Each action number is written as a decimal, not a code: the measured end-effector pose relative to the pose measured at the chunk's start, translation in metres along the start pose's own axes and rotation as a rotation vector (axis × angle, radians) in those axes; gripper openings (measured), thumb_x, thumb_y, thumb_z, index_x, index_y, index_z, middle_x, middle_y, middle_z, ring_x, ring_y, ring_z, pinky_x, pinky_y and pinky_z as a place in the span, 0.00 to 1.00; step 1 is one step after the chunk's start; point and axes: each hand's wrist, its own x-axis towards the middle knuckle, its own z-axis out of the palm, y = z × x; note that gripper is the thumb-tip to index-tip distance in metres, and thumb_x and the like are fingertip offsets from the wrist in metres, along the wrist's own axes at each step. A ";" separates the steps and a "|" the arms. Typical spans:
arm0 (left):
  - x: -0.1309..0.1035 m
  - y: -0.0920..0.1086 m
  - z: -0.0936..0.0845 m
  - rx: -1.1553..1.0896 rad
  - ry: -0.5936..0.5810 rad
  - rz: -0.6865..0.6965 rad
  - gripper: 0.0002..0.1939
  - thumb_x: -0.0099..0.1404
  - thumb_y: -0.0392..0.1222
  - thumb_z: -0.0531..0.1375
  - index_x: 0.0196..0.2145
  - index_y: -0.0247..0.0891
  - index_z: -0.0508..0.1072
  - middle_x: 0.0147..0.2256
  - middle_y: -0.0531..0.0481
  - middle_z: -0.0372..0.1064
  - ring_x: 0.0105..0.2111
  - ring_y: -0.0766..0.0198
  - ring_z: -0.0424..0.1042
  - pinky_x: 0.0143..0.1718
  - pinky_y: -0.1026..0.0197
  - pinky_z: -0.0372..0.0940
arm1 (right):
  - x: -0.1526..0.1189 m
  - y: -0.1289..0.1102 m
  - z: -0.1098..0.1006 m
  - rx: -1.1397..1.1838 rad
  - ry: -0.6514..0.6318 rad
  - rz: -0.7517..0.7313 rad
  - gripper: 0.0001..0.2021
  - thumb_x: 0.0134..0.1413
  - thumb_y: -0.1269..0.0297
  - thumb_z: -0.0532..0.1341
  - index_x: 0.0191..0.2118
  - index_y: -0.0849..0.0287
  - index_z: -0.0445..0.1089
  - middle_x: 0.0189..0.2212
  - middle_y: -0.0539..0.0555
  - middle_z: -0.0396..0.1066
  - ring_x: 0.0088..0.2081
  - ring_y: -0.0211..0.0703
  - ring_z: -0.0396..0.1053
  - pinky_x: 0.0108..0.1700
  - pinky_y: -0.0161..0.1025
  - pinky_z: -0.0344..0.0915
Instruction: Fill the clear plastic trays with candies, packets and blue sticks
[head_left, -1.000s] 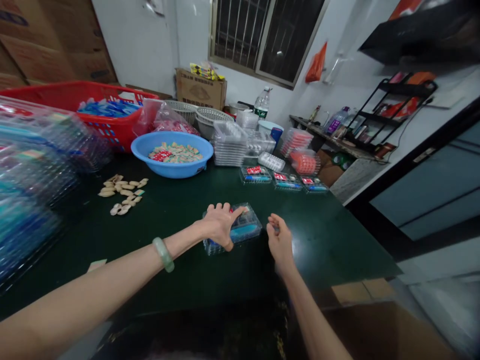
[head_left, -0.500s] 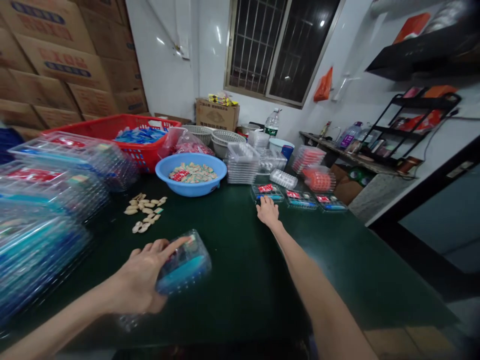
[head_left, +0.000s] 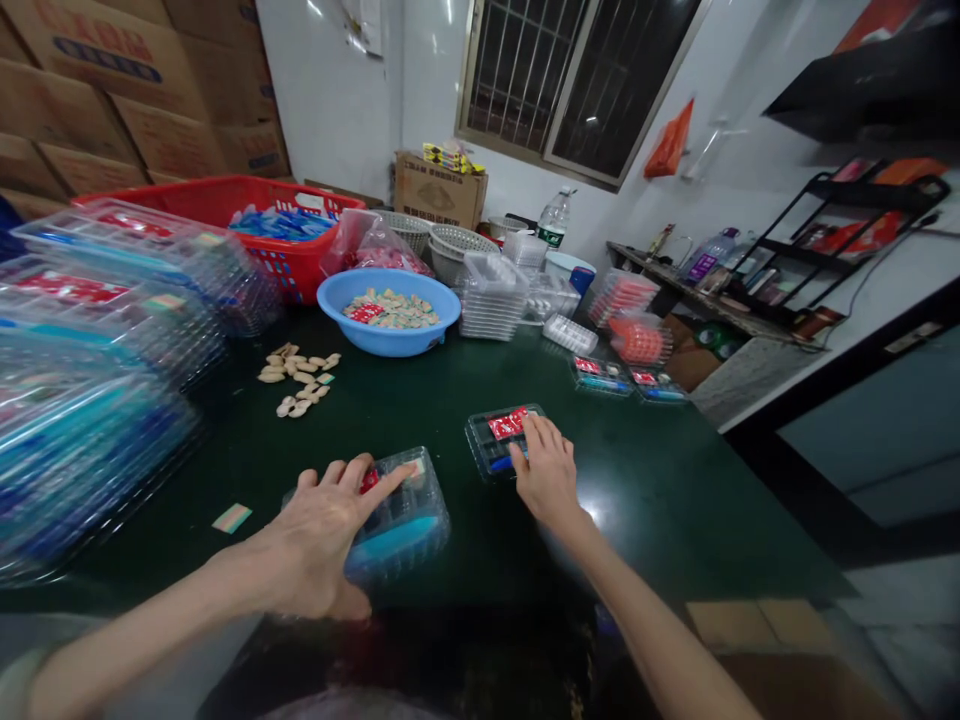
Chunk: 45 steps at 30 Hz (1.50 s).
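My left hand (head_left: 322, 540) grips a clear plastic tray (head_left: 431, 505), fingers spread over its top and thumb at the near side. Inside that tray show a blue item, something red and a small pale striped piece, which my index finger touches. My right hand (head_left: 547, 470) holds a second clear tray (head_left: 480, 437) by its right side, thumb at the near edge and fingers over the top. This one contains red-and-white packets (head_left: 508, 423) and a blue item. Both trays are low over the dark green table (head_left: 420, 410) or on it; I cannot tell which.
Tall stacks of filled trays (head_left: 82, 300) stand left. Loose peanut-shaped pieces (head_left: 300, 375) and a striped piece (head_left: 232, 517) lie nearby. Behind are a blue basin (head_left: 390, 340), a red basket (head_left: 300, 265) and stacked trays (head_left: 487, 300). Two filled trays (head_left: 600, 375) lie right.
My right hand has pulled a tray from the row at the back right toward me. My left hand and its tray have moved slightly right and nearer. The view has shifted.
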 end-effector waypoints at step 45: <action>-0.007 -0.048 -0.033 -0.176 -0.036 -0.123 0.50 0.42 0.52 0.61 0.61 0.49 0.42 0.44 0.46 0.57 0.44 0.50 0.62 0.43 0.53 0.58 | -0.041 -0.163 -0.025 2.120 -0.616 0.983 0.18 0.48 0.54 0.62 0.40 0.62 0.64 0.38 0.58 0.67 0.37 0.45 0.68 0.28 0.35 0.63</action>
